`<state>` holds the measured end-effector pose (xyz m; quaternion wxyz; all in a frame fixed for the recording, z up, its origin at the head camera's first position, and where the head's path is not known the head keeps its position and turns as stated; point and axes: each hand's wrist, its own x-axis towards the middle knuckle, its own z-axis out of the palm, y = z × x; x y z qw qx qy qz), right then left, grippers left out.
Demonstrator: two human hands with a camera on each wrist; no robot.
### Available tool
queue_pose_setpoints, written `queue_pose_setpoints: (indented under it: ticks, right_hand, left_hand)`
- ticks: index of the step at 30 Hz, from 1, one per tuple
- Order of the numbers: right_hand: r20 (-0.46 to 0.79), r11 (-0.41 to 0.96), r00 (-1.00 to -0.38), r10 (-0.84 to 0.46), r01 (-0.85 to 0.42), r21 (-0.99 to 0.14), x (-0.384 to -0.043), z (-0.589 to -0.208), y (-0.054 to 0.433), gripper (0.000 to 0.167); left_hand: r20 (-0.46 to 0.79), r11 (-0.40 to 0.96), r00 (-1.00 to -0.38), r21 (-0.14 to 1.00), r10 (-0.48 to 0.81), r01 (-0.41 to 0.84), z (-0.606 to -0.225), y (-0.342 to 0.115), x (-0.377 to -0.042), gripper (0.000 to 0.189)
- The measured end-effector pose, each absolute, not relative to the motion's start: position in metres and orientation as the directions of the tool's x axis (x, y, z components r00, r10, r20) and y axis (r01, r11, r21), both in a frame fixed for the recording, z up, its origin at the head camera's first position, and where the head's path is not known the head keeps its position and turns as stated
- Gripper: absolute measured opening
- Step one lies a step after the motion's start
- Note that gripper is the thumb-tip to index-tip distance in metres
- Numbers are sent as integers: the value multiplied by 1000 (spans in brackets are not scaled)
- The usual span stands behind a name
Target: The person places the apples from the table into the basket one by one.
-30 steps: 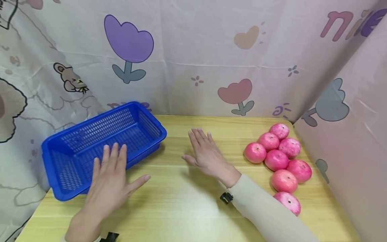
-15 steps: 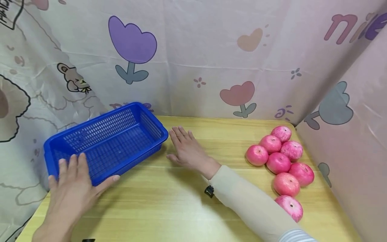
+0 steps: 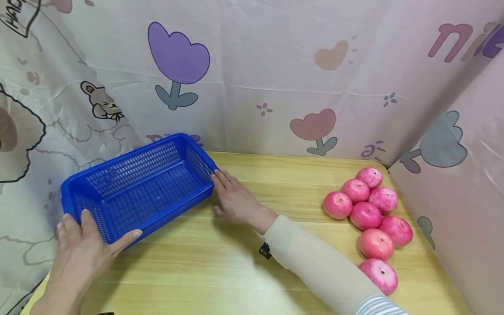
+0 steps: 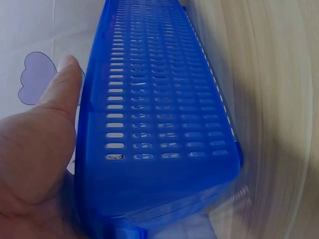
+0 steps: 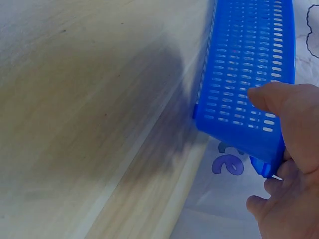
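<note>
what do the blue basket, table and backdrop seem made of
Blue basket: probably moulded plastic, slightly glossy, with even slots and smooth rim.
Table: wood or wood-look laminate, satin sheen, grain streaks.
Backdrop: printed cloth or thin sheeting, mostly matte, with creases.

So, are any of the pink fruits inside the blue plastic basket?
No, all eight pink fruits lie on the wood-grain table, right of the blue plastic basket.

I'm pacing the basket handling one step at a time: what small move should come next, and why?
I'd likely have the left hand and right hand curl more firmly round the rim of the blue perforated plastic basket. They are at its opposite ends, but the left thumb looks extended and the right hand looks fairly flat, so the hold doesn't seem firm yet.
</note>
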<state>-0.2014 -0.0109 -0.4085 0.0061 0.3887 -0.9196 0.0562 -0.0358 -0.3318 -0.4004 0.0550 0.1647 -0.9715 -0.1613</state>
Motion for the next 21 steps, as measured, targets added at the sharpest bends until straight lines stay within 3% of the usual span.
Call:
queue_pose_setpoints:
  ticks: [13, 21]
  right_hand:
    - [100, 682, -683, -723, -729, -48, -201, -409, -3, 87]
    - [114, 683, -687, -717, -726, -78, -200, -407, 13, 83]
  left_hand:
    - [16, 883, -942, 352, -336, -309, -399, -327, -38, 134]
    - [30, 897, -953, 349, -300, -272, -397, -320, -45, 132]
